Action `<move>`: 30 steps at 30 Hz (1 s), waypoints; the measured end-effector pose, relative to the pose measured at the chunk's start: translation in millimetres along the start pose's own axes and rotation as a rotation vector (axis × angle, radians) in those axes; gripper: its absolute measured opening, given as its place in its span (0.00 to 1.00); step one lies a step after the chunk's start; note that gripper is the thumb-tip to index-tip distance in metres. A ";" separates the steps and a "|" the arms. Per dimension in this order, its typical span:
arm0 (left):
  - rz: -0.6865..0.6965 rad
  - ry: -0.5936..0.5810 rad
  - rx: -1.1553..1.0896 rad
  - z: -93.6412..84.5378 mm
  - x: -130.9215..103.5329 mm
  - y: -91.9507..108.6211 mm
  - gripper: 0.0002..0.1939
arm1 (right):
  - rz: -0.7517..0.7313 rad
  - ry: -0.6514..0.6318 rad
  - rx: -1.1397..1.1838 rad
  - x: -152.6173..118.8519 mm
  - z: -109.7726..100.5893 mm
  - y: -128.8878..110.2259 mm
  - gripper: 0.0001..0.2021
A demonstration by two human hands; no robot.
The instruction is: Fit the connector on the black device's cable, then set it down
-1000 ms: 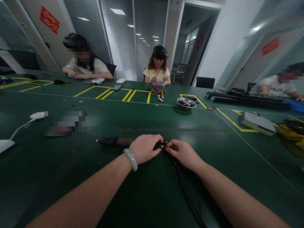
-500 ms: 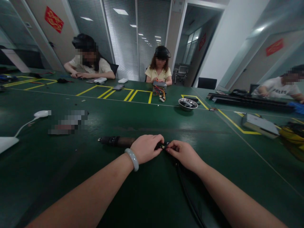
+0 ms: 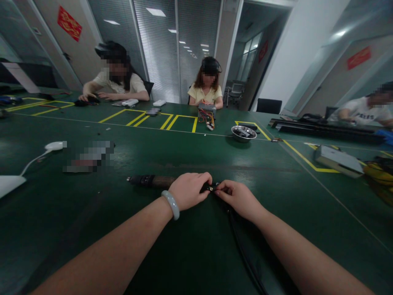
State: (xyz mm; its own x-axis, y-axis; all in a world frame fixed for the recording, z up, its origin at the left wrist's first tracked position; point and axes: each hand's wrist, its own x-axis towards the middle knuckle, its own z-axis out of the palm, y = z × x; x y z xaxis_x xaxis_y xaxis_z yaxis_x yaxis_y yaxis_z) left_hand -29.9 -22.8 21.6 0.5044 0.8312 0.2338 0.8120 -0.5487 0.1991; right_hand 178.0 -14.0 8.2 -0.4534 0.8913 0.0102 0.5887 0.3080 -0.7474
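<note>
An electric screwdriver [image 3: 159, 181], dark with a brownish barrel and a metal tip at the left, lies across the green table. My left hand [image 3: 188, 189], with a pale bangle at the wrist, is wrapped round its rear part. At that end a small gold-coloured piece [image 3: 211, 189] shows between my hands. My right hand [image 3: 238, 198] pinches at the dark end beside it; the fingers hide what they hold. From under the right hand a black cable [image 3: 242, 241] runs down towards the table's near edge.
Ahead stands a metal bowl [image 3: 244, 133] with dark parts. A grey metal box [image 3: 339, 160] and yellow cables [image 3: 379, 176] are at the right. At the left lie a white device [image 3: 10, 185] on a cord and a blurred-out item [image 3: 90, 157]. Several people sit round the table.
My hands stay nearly in place on the screwdriver. Across the table, the person at the left has reached a hand out to a dark item.
</note>
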 end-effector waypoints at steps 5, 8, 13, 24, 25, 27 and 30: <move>0.019 -0.003 -0.002 -1.4 0.2 0.5 0.06 | 0.002 0.005 -0.011 0.1 -0.7 -0.5 0.08; 0.047 0.003 -0.023 -1.8 0.6 0.0 0.04 | -0.001 0.004 -0.007 0.3 0.2 0.5 0.07; 0.044 0.012 -0.032 -0.6 0.5 -1.2 0.05 | 0.004 -0.002 0.013 0.0 0.9 1.6 0.07; 0.048 0.034 -0.031 2.8 0.1 -2.4 0.07 | -0.013 0.012 -0.011 0.1 0.8 2.0 0.07; 0.049 0.036 -0.033 2.9 0.1 -2.5 0.07 | -0.014 0.011 -0.013 0.1 0.7 1.9 0.07; 0.054 0.036 -0.039 3.1 0.1 -2.9 0.07 | -0.015 0.007 -0.010 0.1 0.8 1.6 0.07; 0.063 0.034 -0.047 3.6 0.3 -3.8 0.06 | -0.012 0.015 -0.011 0.6 2.0 1.1 0.07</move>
State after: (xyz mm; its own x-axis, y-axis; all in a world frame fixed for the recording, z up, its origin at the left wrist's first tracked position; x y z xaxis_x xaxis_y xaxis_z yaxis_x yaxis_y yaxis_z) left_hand -31.8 -20.2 17.5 0.5430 0.7919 0.2793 0.7638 -0.6040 0.2277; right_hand 177.0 -13.7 6.0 -0.4502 0.8924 0.0293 0.5904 0.3222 -0.7400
